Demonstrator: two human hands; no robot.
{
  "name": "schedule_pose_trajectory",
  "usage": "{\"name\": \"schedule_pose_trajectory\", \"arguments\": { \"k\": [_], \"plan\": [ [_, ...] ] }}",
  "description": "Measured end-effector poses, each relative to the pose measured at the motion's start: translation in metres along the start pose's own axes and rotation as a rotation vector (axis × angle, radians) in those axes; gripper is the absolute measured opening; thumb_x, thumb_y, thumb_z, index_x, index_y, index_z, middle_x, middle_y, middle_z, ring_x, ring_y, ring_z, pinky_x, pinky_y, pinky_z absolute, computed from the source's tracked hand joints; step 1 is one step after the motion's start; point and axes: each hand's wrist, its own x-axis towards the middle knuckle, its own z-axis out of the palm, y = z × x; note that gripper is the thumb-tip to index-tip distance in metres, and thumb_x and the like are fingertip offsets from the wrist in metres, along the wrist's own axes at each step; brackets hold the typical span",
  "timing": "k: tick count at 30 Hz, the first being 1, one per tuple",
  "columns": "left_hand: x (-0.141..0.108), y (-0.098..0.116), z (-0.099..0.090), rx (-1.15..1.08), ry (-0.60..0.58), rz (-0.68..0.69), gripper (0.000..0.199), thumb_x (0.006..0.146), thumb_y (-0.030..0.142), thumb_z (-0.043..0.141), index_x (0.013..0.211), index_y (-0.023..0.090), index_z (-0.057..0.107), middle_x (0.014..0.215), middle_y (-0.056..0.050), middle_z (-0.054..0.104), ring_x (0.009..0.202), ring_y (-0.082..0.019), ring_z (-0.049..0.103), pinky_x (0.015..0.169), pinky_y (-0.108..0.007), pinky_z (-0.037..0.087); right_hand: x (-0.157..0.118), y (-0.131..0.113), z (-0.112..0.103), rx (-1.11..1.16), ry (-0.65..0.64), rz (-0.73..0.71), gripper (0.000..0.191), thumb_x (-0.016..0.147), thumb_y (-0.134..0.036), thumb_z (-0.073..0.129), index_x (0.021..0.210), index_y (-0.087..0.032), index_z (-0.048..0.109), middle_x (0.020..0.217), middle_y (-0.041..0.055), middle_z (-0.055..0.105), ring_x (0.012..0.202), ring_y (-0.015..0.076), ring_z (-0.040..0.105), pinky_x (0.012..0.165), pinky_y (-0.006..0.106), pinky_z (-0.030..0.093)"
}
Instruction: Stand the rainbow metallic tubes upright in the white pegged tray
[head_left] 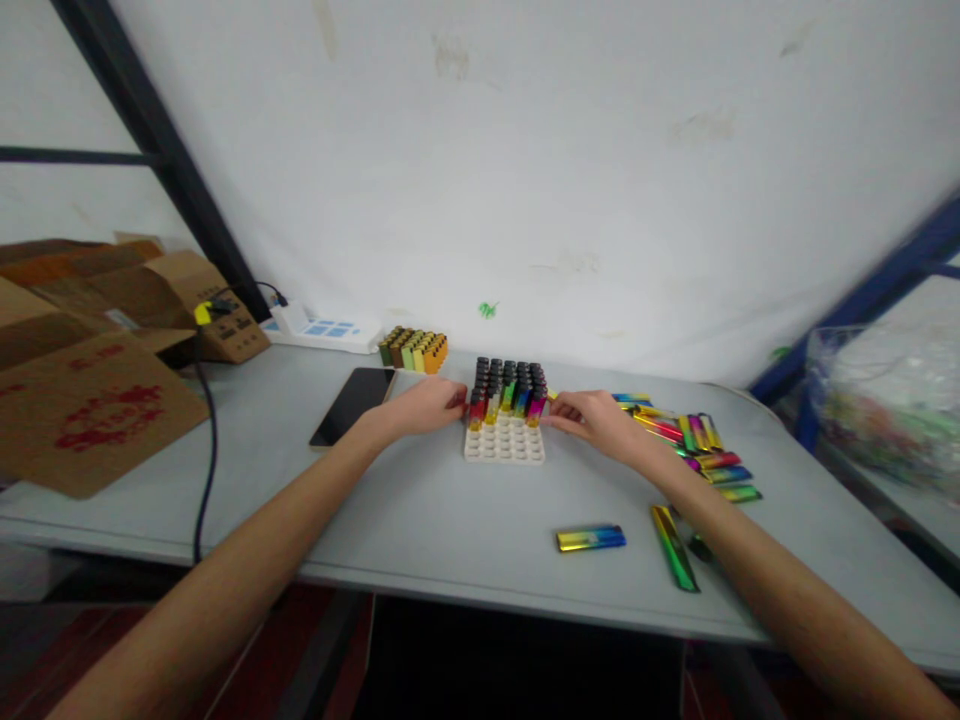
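A white tray [504, 446] with rows of holes sits on the table in front of me. Its back rows are filled with upright lighters [511, 372] with black tops; the front rows of holes are bare. In the nearest filled row stand a red-and-yellow lighter [476, 410] at the left end and a magenta-and-yellow lighter [535, 408] at the right end. My left hand [435, 403] is at the tray's left side, fingers curled together, what they grip hidden. My right hand [591, 418] is at the right side, thumb stretched toward the magenta lighter, fingers apart from it.
Loose shiny lighter-shaped pieces [701, 432] lie right, with a blue-yellow one [590, 538] and a green-gold one [675, 548] nearer. Left are a phone [352, 406], power strip [330, 333], cable [208, 450] and cardboard box [97, 410]. A lighter block [414, 348] stands behind.
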Motion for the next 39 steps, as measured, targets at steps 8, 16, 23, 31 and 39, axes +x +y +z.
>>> {"name": "schedule_pose_trajectory", "arguments": {
  "k": [8,16,23,31,39],
  "plan": [
    [0.000,0.001,-0.001,-0.014,0.006,0.015,0.015,0.085,0.020,0.052,0.081,0.018,0.066,0.078,-0.005,0.073,0.071,-0.017,0.066,0.062,-0.025,0.043,-0.061,0.011,-0.068,-0.111,0.013,0.184,0.035,0.096,-0.051,0.052,0.100,-0.022,0.072,0.096,0.0058,0.077,0.080,0.0211,0.071,0.072,0.030,0.054],
    [0.000,0.004,-0.003,0.002,-0.015,-0.006,0.016,0.085,0.021,0.052,0.084,0.017,0.067,0.081,-0.005,0.073,0.074,-0.018,0.066,0.067,-0.026,0.045,-0.145,0.040,-0.077,-0.214,0.037,0.271,0.035,0.095,-0.050,0.051,0.104,-0.023,0.072,0.103,0.0100,0.075,0.086,0.0260,0.072,0.075,0.037,0.057],
    [-0.002,0.009,-0.007,0.004,-0.019,-0.025,0.015,0.086,0.021,0.052,0.083,0.017,0.066,0.079,-0.005,0.072,0.073,-0.018,0.065,0.066,-0.025,0.044,-0.142,0.066,-0.046,-0.292,0.073,0.237,0.034,0.094,-0.045,0.053,0.111,-0.022,0.072,0.119,0.0145,0.071,0.109,0.0323,0.066,0.099,0.049,0.051],
    [0.000,0.005,-0.002,0.013,-0.014,-0.024,0.015,0.086,0.022,0.052,0.084,0.017,0.066,0.079,-0.006,0.072,0.073,-0.018,0.066,0.065,-0.026,0.045,-0.116,0.077,-0.037,-0.251,0.014,0.226,0.027,0.093,-0.045,0.054,0.093,-0.021,0.067,0.097,0.0126,0.071,0.089,0.0279,0.066,0.082,0.042,0.053],
    [-0.001,0.004,-0.002,0.032,0.004,-0.013,0.015,0.086,0.023,0.052,0.081,0.018,0.064,0.075,-0.005,0.071,0.071,-0.018,0.065,0.062,-0.027,0.042,-0.104,0.072,-0.049,0.059,0.023,0.305,0.037,0.088,-0.056,0.061,0.099,-0.022,0.070,0.100,0.0087,0.074,0.088,0.0259,0.070,0.079,0.039,0.054]
  ]
}}
